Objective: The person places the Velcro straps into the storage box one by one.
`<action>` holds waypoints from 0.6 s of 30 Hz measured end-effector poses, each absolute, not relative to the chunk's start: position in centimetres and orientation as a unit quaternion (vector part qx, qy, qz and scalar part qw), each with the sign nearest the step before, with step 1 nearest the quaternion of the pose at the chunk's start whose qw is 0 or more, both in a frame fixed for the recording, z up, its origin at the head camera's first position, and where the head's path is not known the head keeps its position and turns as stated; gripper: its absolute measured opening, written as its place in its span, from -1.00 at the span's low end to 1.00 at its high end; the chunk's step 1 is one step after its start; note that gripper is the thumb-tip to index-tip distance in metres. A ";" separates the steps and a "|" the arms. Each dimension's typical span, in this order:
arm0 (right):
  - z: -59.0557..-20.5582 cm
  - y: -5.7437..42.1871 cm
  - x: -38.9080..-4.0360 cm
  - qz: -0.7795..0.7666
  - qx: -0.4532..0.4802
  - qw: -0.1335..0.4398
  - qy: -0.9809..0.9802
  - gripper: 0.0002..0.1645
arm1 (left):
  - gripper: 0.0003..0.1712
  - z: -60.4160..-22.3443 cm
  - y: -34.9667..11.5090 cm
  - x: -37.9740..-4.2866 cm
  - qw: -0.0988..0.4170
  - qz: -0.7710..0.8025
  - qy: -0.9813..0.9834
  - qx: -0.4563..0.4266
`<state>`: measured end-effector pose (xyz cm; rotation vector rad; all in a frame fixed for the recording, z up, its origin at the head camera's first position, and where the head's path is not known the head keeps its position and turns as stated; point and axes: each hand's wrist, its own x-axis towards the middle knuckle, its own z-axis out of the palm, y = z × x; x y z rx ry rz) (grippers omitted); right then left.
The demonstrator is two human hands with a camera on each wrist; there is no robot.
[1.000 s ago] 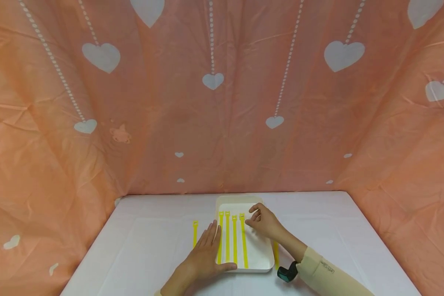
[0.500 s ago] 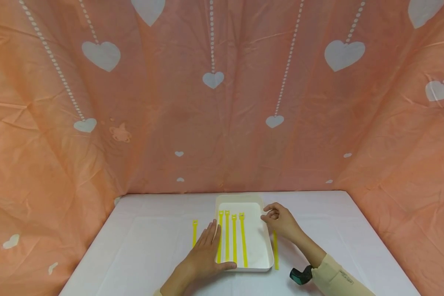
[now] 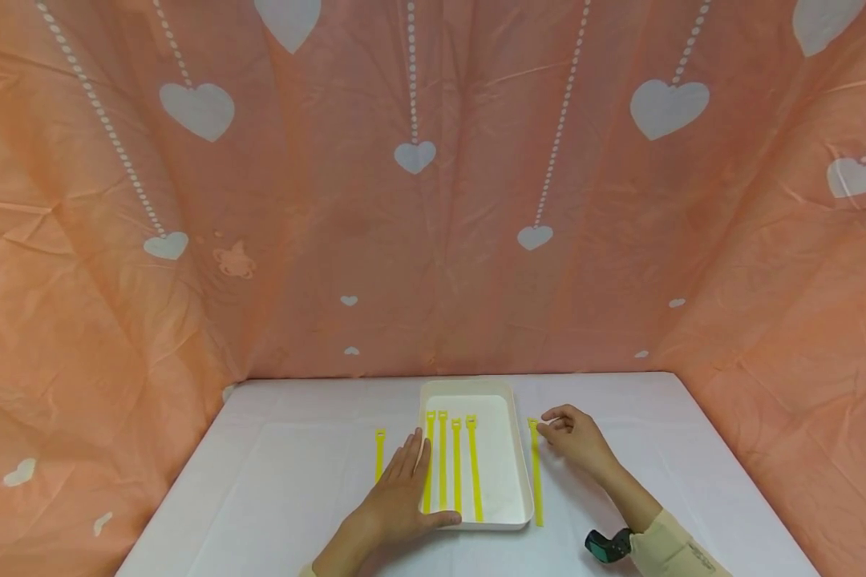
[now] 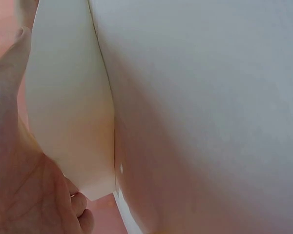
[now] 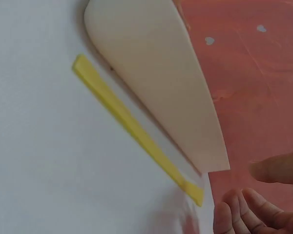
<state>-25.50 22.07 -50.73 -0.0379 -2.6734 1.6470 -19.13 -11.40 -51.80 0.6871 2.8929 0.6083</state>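
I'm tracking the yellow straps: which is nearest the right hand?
The right strap, on the table right of the tray, beside the right hand. The four middle straps lie in the tray; the left strap lies to its left.

Left hand (image 3: pixel 402 489) hides left strap (image 3: pixel 380 457) at lower end. Right sleeve (image 3: pixel 671 545) cut by bottom edge. Right hand (image 3: pixel 579 441) touching right strap (image 3: pixel 537 481): unclear.

White tray (image 3: pixel 503 469), four yellow straps (image 3: pixel 457 466) inside, one strap (image 3: pixel 537 477) either side
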 end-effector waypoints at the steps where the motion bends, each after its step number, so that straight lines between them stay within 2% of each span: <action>1: -50.9 22.2 -25.5 0.526 -0.013 0.000 -0.850 -0.66 | 0.46 -51.8 -11.4 -19.1 0.053 0.200 0.952 0.226; 18: -52.9 22.7 -26.4 0.479 -0.031 -0.015 -0.877 -0.77 | 0.46 -51.9 -11.4 -19.2 0.052 0.198 0.952 0.228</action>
